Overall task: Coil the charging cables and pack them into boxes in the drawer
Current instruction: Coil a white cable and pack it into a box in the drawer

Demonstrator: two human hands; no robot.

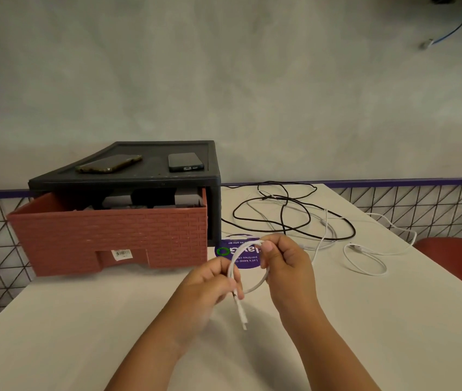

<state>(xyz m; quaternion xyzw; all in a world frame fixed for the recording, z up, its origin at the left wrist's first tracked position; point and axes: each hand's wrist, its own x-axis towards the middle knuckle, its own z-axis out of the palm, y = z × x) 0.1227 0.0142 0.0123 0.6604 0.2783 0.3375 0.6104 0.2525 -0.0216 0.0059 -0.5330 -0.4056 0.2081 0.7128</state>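
Left hand (213,280) and right hand (286,261) grip one white cable (241,313) (two phones (108,164) behind).

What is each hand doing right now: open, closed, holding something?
Left hand: closed, pinching the coiled white cable.
Right hand: closed, gripping the top of the same coil.

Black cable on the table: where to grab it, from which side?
I'd pinch the black cable from above at its left bend. It lies flat in loose loops; that bend sits on bare table, while white cables cross its right part. Its ends are hard to make out.
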